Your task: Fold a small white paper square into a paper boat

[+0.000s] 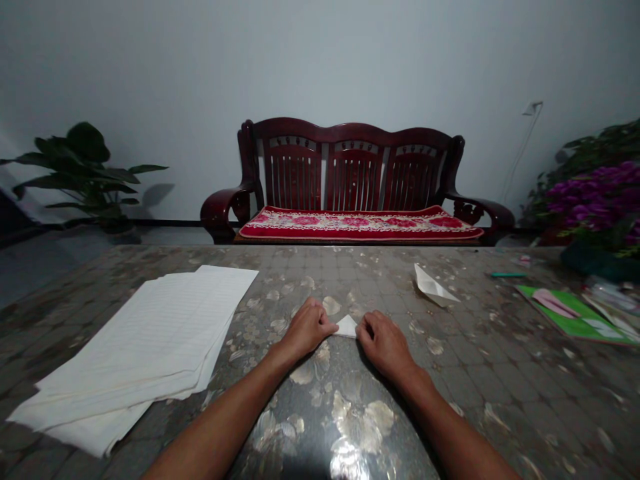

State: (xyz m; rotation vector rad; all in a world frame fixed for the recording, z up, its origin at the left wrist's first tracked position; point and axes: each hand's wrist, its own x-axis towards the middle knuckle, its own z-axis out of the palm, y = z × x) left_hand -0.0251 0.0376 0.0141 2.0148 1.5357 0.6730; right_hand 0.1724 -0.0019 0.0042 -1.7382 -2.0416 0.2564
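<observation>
A small folded piece of white paper (pixel 346 326), shaped like a triangle with its point away from me, lies on the patterned tabletop (pixel 320 427). My left hand (pixel 309 328) pinches its left corner, thumb against the paper and fingers curled. On the other side, my right hand (pixel 386 341) is closed over the right corner, its fingers bent down onto the paper. Both hands rest low at the table surface. Parts of the paper's corners are hidden under the fingers.
A stack of lined paper sheets (pixel 150 333) spreads over the left side. To the right are a folded paper shape (pixel 433 288), a green pen (pixel 507 275) and a green booklet (pixel 570 320). Purple flowers (pixel 600 197) stand at the far right. Behind the table is a wooden bench (pixel 350 167).
</observation>
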